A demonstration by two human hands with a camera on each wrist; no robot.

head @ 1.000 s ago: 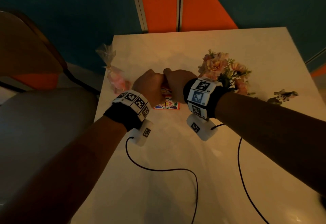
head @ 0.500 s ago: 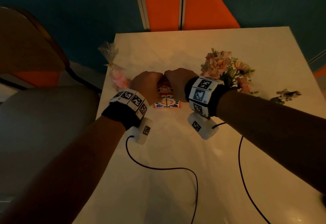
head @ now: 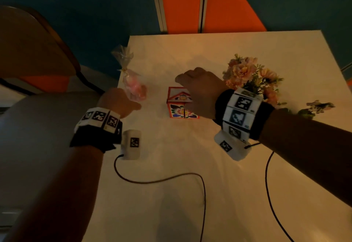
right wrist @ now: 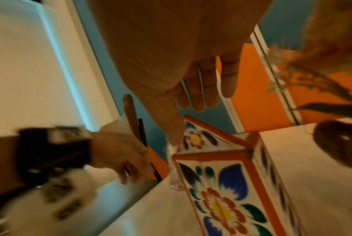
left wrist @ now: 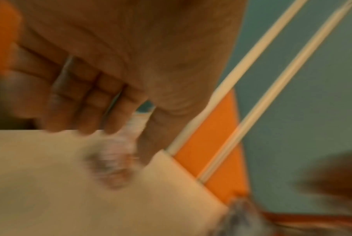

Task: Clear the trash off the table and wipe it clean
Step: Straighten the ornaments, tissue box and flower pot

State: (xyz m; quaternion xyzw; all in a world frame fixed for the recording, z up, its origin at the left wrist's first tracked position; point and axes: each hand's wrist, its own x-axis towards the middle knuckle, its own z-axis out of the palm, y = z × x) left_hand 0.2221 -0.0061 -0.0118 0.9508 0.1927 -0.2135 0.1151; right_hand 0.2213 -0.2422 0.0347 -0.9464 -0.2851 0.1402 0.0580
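Observation:
A floral paper box (head: 179, 108) with orange edges stands mid-table, its top flaps raised. My right hand (head: 198, 87) hovers just above and right of it; in the right wrist view the thumb (right wrist: 172, 134) pinches a thin strip of clear plastic (right wrist: 172, 161) that hangs beside the box (right wrist: 221, 191). A clear bag of pink sweets (head: 133, 87) lies near the table's left edge. My left hand (head: 122, 102) is at the bag's near end. The blurred left wrist view shows loosely curled fingers (left wrist: 80, 111) and thumb apart above the bag (left wrist: 110, 162); I cannot tell whether they touch it.
A bunch of pink artificial flowers (head: 249, 74) lies right of the box, with a small loose sprig (head: 320, 106) further right. Two black wrist cables (head: 162, 179) trail over the white table (head: 209, 203). A wooden chair (head: 38, 51) stands at the left.
Both hands were together on top of the box. They have parted: the left has swung left to the sweet bag, the right has lifted with the plastic strip.

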